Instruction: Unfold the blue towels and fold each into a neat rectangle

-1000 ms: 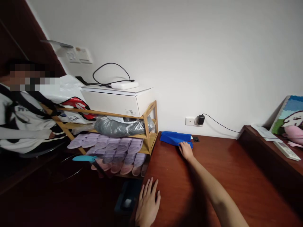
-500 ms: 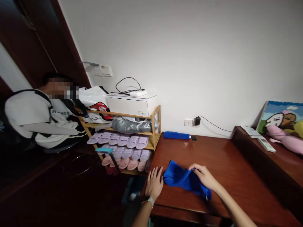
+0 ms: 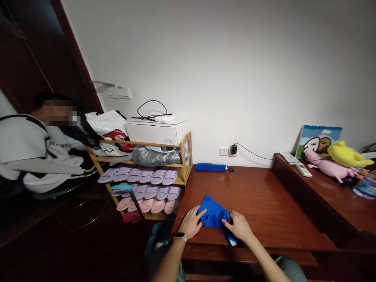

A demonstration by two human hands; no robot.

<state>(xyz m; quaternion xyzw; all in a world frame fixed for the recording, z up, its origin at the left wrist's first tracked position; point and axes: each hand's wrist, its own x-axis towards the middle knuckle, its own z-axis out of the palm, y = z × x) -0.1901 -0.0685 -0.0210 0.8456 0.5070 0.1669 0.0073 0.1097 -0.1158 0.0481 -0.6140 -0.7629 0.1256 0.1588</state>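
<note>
A crumpled blue cloth (image 3: 214, 213) lies near the front left of the reddish-brown desk (image 3: 276, 211), with a white tag at its lower edge. My left hand (image 3: 190, 222), a watch on its wrist, rests open at the cloth's left edge, its fingertips touching the fabric. Over the cloth's right part lies my right hand (image 3: 238, 226), fingers apart and pressing on the fabric; it hides some of the cloth. A second blue cloth (image 3: 210, 167), rolled or folded into a long strip, lies at the desk's back left edge against the wall.
Left of the desk stands a wooden rack (image 3: 186, 156) with slippers, a white box and bags. A seated person (image 3: 44, 152) is further left. On the raised right ledge are plush toys (image 3: 326, 166), a remote (image 3: 304, 170) and a picture. A black plug (image 3: 234, 149) sits in the wall socket.
My right hand has let go of the pinched fabric and now lies spread on it. My left hand has moved onto the cloth's edge. The cloth is more bunched, and the view has shifted right.
</note>
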